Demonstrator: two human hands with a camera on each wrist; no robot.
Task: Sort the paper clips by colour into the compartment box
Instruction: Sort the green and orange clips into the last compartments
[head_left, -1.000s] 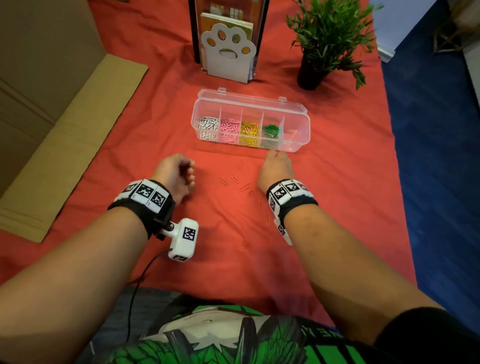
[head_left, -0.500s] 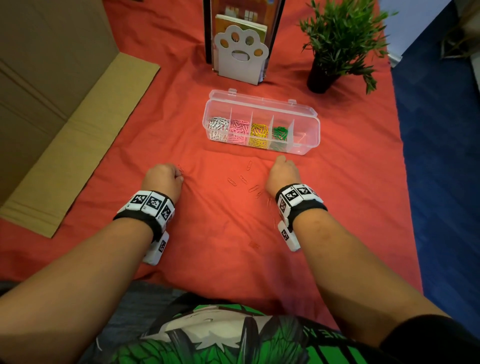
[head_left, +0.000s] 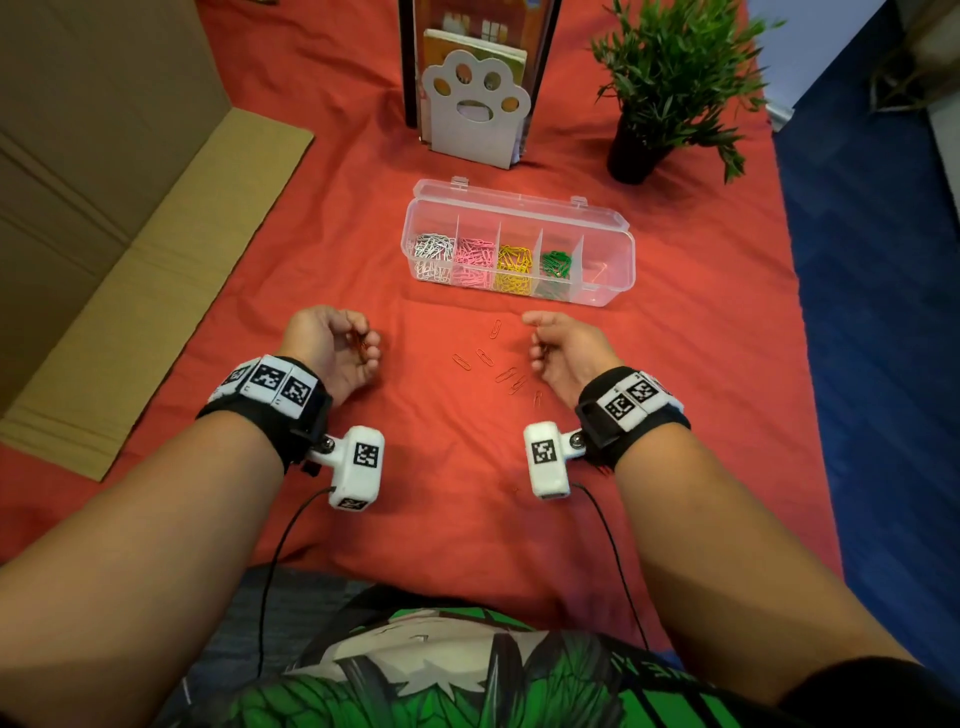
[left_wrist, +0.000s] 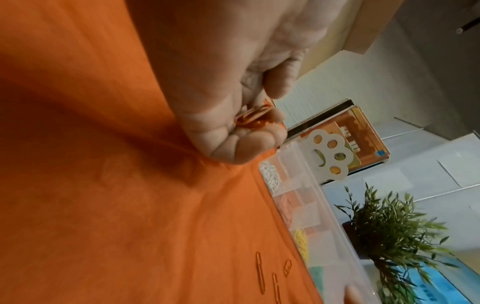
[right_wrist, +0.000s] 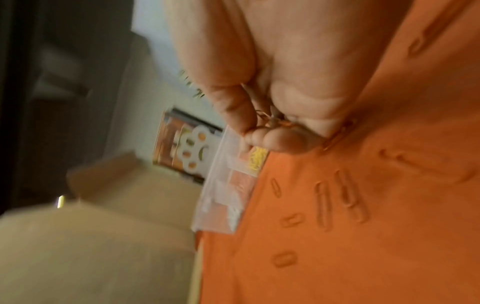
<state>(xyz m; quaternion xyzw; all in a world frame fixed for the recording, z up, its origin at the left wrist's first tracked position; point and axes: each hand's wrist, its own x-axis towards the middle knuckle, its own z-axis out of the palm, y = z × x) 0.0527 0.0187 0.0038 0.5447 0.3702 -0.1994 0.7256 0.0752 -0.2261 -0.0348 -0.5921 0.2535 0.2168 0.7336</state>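
The clear compartment box (head_left: 605, 228) lies open on the red cloth, with white, pink, yellow and green paper clips (head_left: 556, 262) in separate cells and one red clip in the right end cell. Several loose red clips (head_left: 485, 357) lie on the cloth between my hands. My left hand (head_left: 363, 343) is turned palm inward and curls round a few red clips (left_wrist: 253, 117). My right hand (head_left: 535, 338) sits just in front of the box, its fingers curled on red clips (right_wrist: 270, 121); that view is blurred.
A large cardboard box (head_left: 104, 208) fills the left side. A white paw-shaped bookend (head_left: 475, 114) with books and a potted plant (head_left: 665, 78) stand behind the compartment box. The cloth's right edge (head_left: 784, 291) drops to blue floor.
Both hands have rolled from knuckles-up to thumbs-up, so the wrist cameras now face inward. The right hand has drawn back slightly from the box.
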